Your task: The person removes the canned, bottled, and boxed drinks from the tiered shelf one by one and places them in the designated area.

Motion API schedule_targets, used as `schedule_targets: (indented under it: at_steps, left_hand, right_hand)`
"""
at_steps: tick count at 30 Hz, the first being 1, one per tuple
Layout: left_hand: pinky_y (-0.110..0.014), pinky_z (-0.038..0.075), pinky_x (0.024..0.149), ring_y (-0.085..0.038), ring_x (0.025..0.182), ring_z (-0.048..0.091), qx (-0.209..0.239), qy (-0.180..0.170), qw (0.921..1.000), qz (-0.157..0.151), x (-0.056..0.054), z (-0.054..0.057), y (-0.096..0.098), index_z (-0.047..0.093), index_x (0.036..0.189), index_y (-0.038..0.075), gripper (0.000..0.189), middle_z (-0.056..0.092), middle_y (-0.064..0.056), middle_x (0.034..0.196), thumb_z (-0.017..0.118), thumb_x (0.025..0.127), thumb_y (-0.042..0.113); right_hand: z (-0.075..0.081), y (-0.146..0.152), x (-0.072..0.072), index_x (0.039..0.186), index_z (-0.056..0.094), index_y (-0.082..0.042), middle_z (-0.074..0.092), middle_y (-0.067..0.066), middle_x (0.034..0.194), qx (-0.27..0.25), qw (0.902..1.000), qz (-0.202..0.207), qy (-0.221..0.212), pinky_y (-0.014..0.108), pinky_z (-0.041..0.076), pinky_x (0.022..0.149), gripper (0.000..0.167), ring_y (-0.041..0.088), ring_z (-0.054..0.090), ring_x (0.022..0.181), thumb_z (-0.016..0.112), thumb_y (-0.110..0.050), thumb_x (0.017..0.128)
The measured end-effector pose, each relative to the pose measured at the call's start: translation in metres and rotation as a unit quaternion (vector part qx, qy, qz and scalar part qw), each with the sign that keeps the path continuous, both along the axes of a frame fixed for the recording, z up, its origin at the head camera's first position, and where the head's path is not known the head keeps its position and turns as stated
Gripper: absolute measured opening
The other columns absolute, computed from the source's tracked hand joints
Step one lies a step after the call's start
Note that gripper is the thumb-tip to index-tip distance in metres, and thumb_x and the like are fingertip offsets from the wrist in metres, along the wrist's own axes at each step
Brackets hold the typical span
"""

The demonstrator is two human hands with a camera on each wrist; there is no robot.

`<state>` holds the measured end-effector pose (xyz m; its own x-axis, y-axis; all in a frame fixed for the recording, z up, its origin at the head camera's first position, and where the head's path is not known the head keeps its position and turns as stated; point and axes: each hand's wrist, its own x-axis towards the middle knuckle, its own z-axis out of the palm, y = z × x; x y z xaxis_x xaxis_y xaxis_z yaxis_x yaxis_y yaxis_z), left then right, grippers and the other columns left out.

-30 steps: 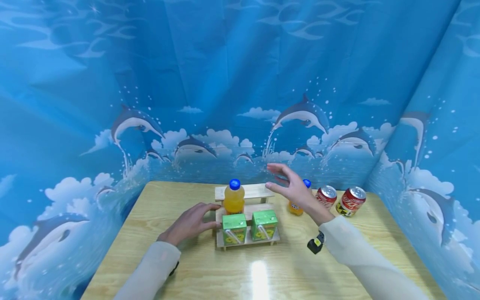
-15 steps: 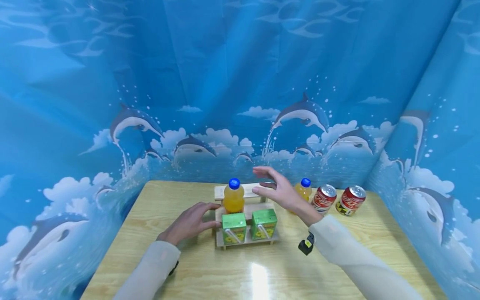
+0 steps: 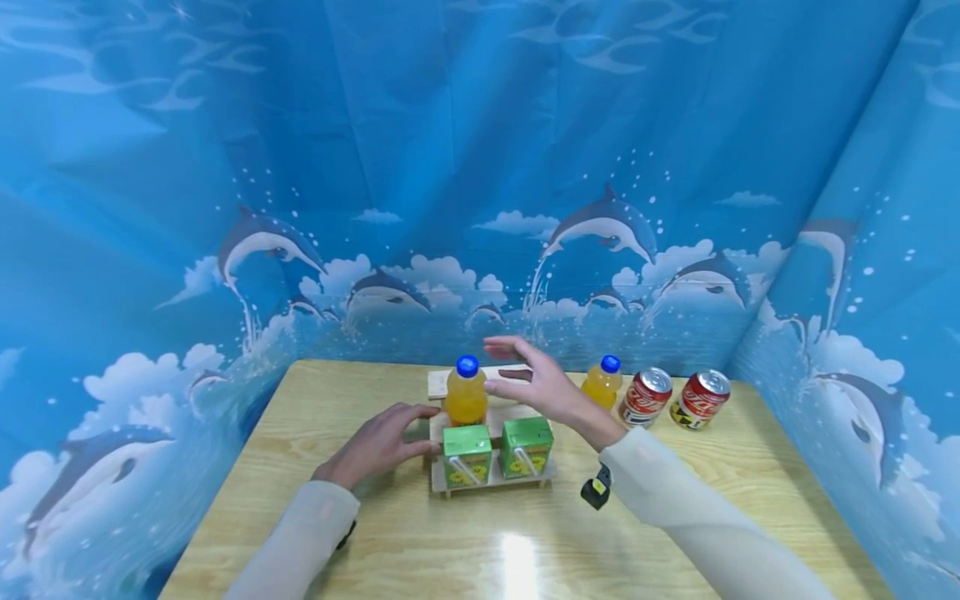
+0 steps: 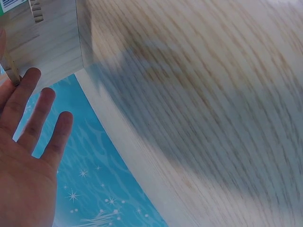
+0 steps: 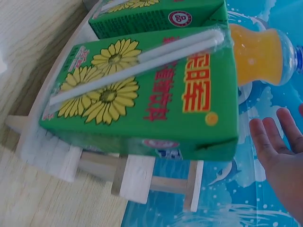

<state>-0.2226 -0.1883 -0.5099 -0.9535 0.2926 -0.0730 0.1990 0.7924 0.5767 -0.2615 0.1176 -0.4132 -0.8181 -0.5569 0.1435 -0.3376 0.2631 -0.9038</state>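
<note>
A small tiered wooden rack (image 3: 496, 477) stands on the table. Two green drink cartons with straws, a left one (image 3: 467, 468) and a right one (image 3: 527, 452), sit on its lowest step. Behind the left carton, an orange-drink bottle (image 3: 466, 402) with a blue cap stands upright on the middle step. My left hand (image 3: 378, 442) holds the rack's left end between thumb and index finger; its other fingers (image 4: 35, 120) are extended. Over the rack's right half, my right hand (image 3: 540, 385) is in the air, its loosely curved fingers near the bottle, with nothing held.
Right of the rack stand a second orange-drink bottle (image 3: 602, 385) and two red cans, a nearer one (image 3: 646, 398) and a farther-right one (image 3: 701, 401). A blue dolphin-print curtain (image 3: 450, 208) encloses the back and sides of the wooden table (image 3: 390, 533).
My right hand has moved left, from beside the second bottle to over the rack, uncovering that bottle and a can. My left hand stays at the rack's left end.
</note>
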Motion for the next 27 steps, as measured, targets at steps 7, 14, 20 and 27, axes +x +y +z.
schedule_targets:
  at_steps: [7,14,20,27]
  left_hand:
    - [-0.060,0.050,0.121,-0.028,0.144,0.060,0.012,0.006,0.9999,-0.006,0.000,-0.001,-0.002,0.065,0.150,0.030,0.064,0.065,0.000,0.153,0.080,0.094,0.058]
    - [-0.060,0.051,0.120,-0.027,0.142,0.061,0.017,0.012,0.9997,-0.015,0.000,-0.002,-0.002,0.065,0.150,0.030,0.063,0.066,0.001,0.152,0.081,0.095,0.055]
    - [-0.060,0.050,0.122,-0.027,0.144,0.060,0.016,0.009,0.9998,-0.012,0.000,-0.002,-0.002,0.065,0.151,0.030,0.065,0.066,0.002,0.153,0.081,0.094,0.057]
    - [-0.059,0.050,0.121,-0.027,0.143,0.060,0.020,0.013,0.9996,-0.016,0.000,-0.003,-0.003,0.065,0.151,0.029,0.064,0.066,0.002,0.152,0.081,0.095,0.056]
  right_hand:
    - [-0.001,-0.011,0.004,0.160,0.049,-0.030,0.054,0.004,0.162,0.012,0.9995,0.021,-0.022,0.060,0.048,0.124,0.062,0.034,0.053,0.149,0.076,-0.033,0.104]
    - [-0.004,-0.021,0.005,0.160,0.050,-0.030,0.057,0.001,0.158,0.031,0.9991,0.018,-0.022,0.058,0.049,0.123,0.064,0.031,0.054,0.148,0.078,-0.034,0.103]
    - [-0.009,-0.023,0.008,0.159,0.051,-0.029,0.059,0.002,0.156,0.046,0.9981,0.014,-0.039,0.059,0.052,0.119,0.065,0.032,0.058,0.144,0.080,-0.038,0.101]
    - [-0.011,-0.024,0.009,0.160,0.051,-0.025,0.059,0.004,0.157,0.045,0.9983,0.012,-0.033,0.058,0.053,0.119,0.066,0.032,0.060,0.142,0.081,-0.034,0.101]
